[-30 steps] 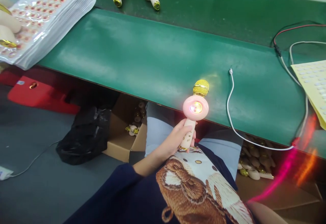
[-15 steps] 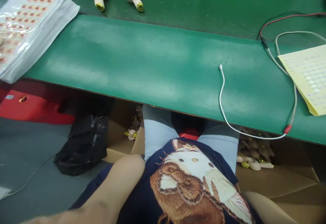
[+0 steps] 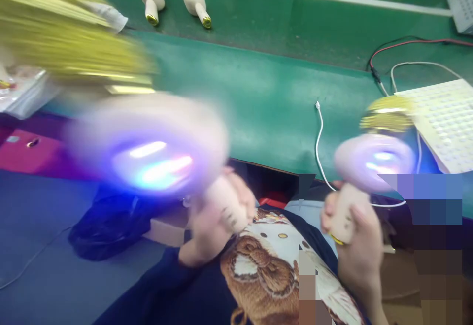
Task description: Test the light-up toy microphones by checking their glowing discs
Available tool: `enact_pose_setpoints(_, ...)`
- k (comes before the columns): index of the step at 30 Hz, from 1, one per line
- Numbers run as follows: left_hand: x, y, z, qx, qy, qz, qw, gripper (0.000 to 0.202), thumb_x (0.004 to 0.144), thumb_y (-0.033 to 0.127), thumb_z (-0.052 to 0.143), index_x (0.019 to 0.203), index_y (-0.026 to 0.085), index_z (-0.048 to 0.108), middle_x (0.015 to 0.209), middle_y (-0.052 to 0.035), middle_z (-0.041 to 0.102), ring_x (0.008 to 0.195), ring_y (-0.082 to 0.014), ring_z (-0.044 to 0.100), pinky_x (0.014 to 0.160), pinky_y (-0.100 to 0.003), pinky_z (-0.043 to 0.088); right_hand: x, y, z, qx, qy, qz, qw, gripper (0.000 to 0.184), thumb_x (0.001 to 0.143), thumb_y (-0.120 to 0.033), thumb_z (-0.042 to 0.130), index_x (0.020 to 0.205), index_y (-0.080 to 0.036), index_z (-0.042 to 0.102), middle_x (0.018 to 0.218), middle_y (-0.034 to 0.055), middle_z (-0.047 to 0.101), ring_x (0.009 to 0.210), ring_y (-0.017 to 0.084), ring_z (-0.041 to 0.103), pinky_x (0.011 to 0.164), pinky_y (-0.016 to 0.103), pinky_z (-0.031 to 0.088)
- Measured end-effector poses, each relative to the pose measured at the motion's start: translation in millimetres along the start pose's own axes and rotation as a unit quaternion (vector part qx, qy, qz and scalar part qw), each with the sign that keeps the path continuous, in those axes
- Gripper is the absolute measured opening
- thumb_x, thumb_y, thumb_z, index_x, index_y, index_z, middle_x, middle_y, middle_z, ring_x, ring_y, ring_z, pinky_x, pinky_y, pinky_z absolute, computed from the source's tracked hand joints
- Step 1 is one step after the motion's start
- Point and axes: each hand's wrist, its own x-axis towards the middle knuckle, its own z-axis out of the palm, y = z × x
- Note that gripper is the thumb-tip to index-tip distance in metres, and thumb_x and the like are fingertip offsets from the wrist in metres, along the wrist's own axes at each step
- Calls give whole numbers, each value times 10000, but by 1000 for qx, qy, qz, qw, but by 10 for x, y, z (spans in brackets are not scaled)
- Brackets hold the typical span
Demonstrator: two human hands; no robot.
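Observation:
My left hand (image 3: 210, 231) is shut around the cream handle of a toy karaoke microphone (image 3: 148, 143). That microphone is held close to the camera and is badly blurred, with a gold mesh head and a round body glowing blue and violet. My right hand (image 3: 358, 251) grips a matching microphone (image 3: 373, 157), also lit, with its gold mesh head (image 3: 386, 115) in front of a dotted sheet. Both hands are over my lap, near the edge of the green belt. A pixelated patch hides part of the lower right.
A green conveyor belt (image 3: 266, 88) runs across the view, with a white cable (image 3: 320, 138) on it. Two cream microphone bodies (image 3: 195, 5) lie beyond it. A black bag (image 3: 107, 226) sits on the floor to the left.
My left hand has come back into view holding a microphone, and my right hand now holds one too. The light has turned from pink to blue-violet, and the view has shifted.

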Motion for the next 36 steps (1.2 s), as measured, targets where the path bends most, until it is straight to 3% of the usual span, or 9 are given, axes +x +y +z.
enact_pose_setpoints(1, 151, -124, 57, -6, -3, 12, 1000, 398, 713, 494, 670, 992, 266, 502, 652, 53, 547, 443, -114, 507, 321, -218, 398, 94, 94, 106, 14, -29, 16, 999, 223, 831, -366, 564, 1021, -251, 584, 694, -17, 551, 483, 125, 517, 394, 228, 407)
enact_pose_setpoints(4, 538, -488, 127, -8, -50, -91, 995, 345, 752, 450, 620, 970, 212, 498, 635, 56, 541, 396, -101, 484, 259, -189, 353, 319, 345, 268, 47, -84, 68, 993, 292, 814, -414, 590, 1030, -218, 576, 645, -40, 549, 427, 109, 506, 326, 193, 378)
enact_pose_setpoints(8, 705, -731, 87, 13, -53, -130, 990, 370, 762, 476, 610, 977, 205, 479, 636, 59, 550, 403, -101, 511, 269, -174, 375, 444, 517, 267, 66, -87, 102, 989, 279, 832, -430, 584, 1015, -219, 567, 645, -48, 576, 447, 108, 541, 346, 183, 422)
enact_pose_setpoints(12, 692, -704, 65, 31, -93, -171, 980, 366, 773, 459, 615, 993, 196, 486, 645, 48, 555, 417, -109, 536, 270, -168, 367, 437, 531, 273, 85, -86, 124, 985, 282, 825, -436, 599, 1006, -222, 575, 670, -41, 604, 481, 114, 571, 396, 198, 480)
enact_pose_setpoints(19, 727, -674, 42, 62, -101, -192, 974, 350, 763, 436, 625, 970, 197, 477, 651, 48, 553, 407, -96, 526, 282, -167, 384, 437, 493, 283, 79, -85, 142, 983, 294, 795, -466, 618, 930, -207, 586, 624, -36, 609, 448, 120, 572, 378, 206, 490)
enact_pose_setpoints(24, 725, -684, 19, 13, -138, -192, 971, 331, 796, 407, 603, 1008, 200, 454, 732, 28, 563, 486, -120, 571, 311, -190, 415, 458, 520, 256, 67, -119, 124, 983, 344, 762, -488, 684, 942, -219, 569, 628, -46, 596, 438, 121, 563, 351, 212, 482)
enact_pose_setpoints(30, 752, -692, -48, -59, -202, -230, 950, 379, 785, 338, 653, 1061, 205, 430, 861, -11, 588, 654, -164, 632, 423, -238, 512, 462, 499, 220, 91, -151, 132, 975, 327, 754, -421, 725, 976, -227, 583, 663, -39, 603, 477, 125, 572, 386, 226, 509)
enact_pose_setpoints(36, 796, -769, -116, -107, -256, -233, 932, 335, 778, 262, 675, 1023, 196, 456, 928, -36, 593, 716, -183, 653, 474, -248, 526, 456, 467, 168, 115, -188, 135, 966, 329, 752, -369, 737, 1014, -230, 595, 709, -35, 607, 518, 116, 580, 428, 229, 529)
